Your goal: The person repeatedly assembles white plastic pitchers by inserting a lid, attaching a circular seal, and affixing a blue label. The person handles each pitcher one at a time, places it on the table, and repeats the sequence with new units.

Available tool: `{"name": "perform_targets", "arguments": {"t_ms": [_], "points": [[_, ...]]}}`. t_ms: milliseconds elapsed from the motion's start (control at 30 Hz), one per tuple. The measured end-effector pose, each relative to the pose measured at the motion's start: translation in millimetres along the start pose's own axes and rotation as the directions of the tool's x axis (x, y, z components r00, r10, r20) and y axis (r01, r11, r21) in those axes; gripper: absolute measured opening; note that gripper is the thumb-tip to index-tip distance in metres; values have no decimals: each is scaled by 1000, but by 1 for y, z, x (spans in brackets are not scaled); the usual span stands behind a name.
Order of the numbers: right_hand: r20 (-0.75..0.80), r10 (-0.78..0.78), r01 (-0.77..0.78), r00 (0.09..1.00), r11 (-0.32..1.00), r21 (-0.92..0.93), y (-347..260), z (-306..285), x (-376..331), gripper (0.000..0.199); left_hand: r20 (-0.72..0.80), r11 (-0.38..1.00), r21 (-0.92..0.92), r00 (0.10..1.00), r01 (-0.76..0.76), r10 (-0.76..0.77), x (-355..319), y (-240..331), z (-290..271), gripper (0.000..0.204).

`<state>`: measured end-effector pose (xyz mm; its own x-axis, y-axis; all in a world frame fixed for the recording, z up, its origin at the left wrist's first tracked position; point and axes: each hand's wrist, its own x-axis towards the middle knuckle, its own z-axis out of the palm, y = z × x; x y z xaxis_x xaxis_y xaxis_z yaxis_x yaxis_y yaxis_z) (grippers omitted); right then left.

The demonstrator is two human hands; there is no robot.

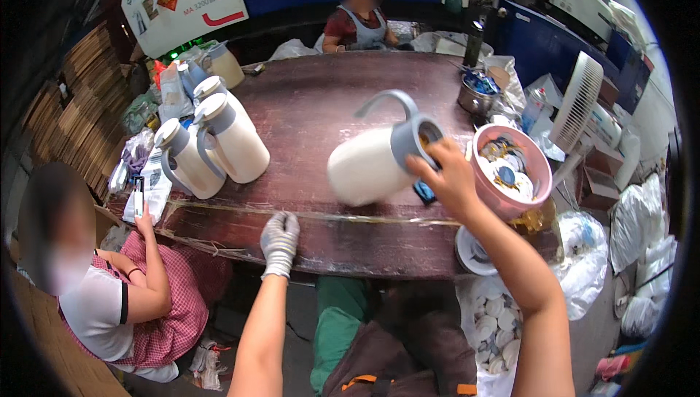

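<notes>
Tilted jug [368, 166] (grey-collared) in right hand [446, 178]

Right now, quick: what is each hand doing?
Left hand: gloved, resting on the table edge, holding nothing.
Right hand: bare, gripping the grey collar of a tipped cream jug.

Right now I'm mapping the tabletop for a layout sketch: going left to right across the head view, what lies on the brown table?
Group of upright cream jugs with grey collars → gloved left hand at the near edge → cream jug lying on its side, its grey collar held by the bare right hand → pink basin of round caps.
</notes>
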<state>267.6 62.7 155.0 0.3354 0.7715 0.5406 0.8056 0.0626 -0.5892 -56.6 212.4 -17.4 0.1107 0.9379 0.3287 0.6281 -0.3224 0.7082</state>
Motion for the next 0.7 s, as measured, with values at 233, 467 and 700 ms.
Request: {"name": "perform_targets", "arguments": {"t_ms": [233,467,700], "points": [[326,11,-146,945,909,391,-5,-77,-234,36,826,365,-559,535,744,176,-88,124,-30,40],[401,594,-591,698,160,790,61,-88,-300,38,876,805,-278,482,525,-11,-145,190,-17,20],[-47,856,-698,514,386,-603,286,-37,-448,43,840,857,-348,532,380,105,-171,194,-27,32]]}}
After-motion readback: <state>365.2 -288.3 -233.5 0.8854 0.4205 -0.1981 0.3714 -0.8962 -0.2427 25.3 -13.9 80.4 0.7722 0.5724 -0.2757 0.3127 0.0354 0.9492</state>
